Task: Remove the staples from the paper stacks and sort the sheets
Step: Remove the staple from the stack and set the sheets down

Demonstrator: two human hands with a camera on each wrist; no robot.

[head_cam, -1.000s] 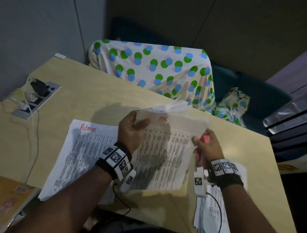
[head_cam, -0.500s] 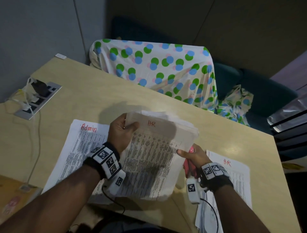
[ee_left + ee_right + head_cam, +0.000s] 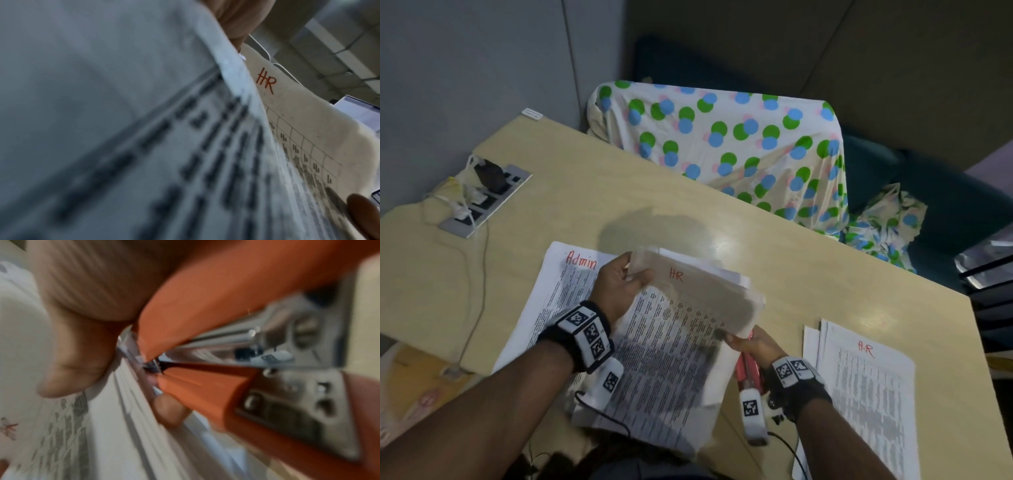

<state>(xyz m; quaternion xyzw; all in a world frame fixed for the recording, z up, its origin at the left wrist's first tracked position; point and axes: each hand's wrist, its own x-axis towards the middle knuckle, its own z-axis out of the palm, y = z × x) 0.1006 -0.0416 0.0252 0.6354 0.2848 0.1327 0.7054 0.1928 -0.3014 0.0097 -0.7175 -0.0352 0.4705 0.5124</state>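
Observation:
I hold a stapled paper stack [image 3: 674,346] marked "HR" in red above the table's near edge. My left hand [image 3: 635,275] pinches its top left corner, thumb on the front sheet. My right hand [image 3: 729,337] pinches the stack's right edge and also grips a red stapler [image 3: 748,370] in its palm. The top part of the front sheet curls up and away from the sheets behind it. In the left wrist view the "HR" sheet [image 3: 287,113] bends off the blurred stack. In the right wrist view the stapler [image 3: 205,305] lies by the sheets' edges [image 3: 127,426] under my thumb [image 3: 82,321].
A loose pile marked "Admin" [image 3: 558,294] lies on the table at the left, an "HR" pile [image 3: 866,387] at the right. A socket strip [image 3: 486,195] with cables sits far left. A dotted cloth [image 3: 722,144] covers a chair behind the table. A brown folder [image 3: 410,380] is bottom left.
Both hands have lowered the stack and drawn it toward me. My right hand slid down its right edge, and the "HR" pile on the table came into view.

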